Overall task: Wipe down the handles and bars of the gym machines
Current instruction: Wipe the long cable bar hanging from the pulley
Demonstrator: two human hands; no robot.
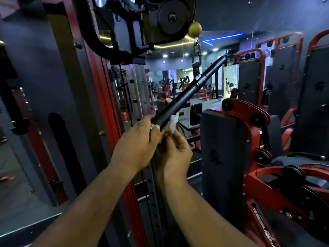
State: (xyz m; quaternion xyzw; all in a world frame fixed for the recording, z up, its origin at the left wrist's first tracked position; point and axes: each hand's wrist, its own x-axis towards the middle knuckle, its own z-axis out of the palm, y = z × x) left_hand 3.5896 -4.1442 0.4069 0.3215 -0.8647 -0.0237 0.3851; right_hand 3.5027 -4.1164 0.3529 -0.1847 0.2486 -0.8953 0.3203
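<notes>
**Near End of the Cable Bar Gets the Cloth**

Two bare forearms reach up from the bottom of the view and meet at the low end of a black bar (187,94), which slopes up and to the right toward a carabiner (196,57) under the pulley (170,16). The left hand (138,141) curls its fingers over the very end of the bar, a ring showing on one finger; the grip looks meant to steady a bar that would otherwise swing on its cable. Just beside it, the right hand (175,151) pinches a crumpled white cloth (173,123) between thumb and fingertips and presses it against the underside of the bar, next to the left hand's fingers. How the right hand's lower fingers lie cannot be told; they are hidden behind the hand.

Holding one end while wiping with the other hand probably lets the person rub along the shaft without the bar twisting away. The upper part of the bar is bare of cloth, so most of its length seems left to wipe.

No open container shows. To the right stands a dark padded seat back (222,157) on a red frame (249,118); a red upright (99,86) rises at left.
</notes>
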